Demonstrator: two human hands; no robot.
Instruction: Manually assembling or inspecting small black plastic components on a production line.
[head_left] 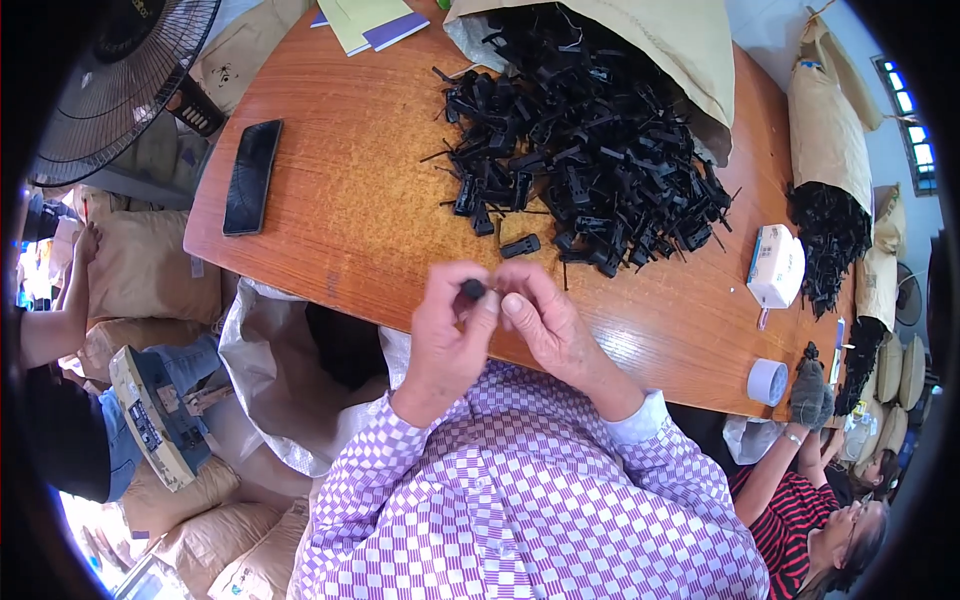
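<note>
Near the table's front edge, my left hand [450, 325] is closed around a small black plastic part [473, 289], whose dark end shows between thumb and forefinger. My right hand [545, 318] is beside it, its fingertips pinched close to the left fingertips. Whatever the right fingers hold is too small to make out. Just beyond both hands lies a single black plastic piece [520, 247]. Behind it spreads a big heap of similar black plastic parts [600, 150], many with thin sprue-like stems, spilling from a brown paper sack [655, 40].
On the wooden table [350, 170] lie a phone [253, 178], papers [370, 22], a tissue pack [776, 266] and a tape roll [767, 382]. A white woven sack [262, 370] hangs open below the left edge. Co-workers sit at both sides; a fan [125, 70] stands far left.
</note>
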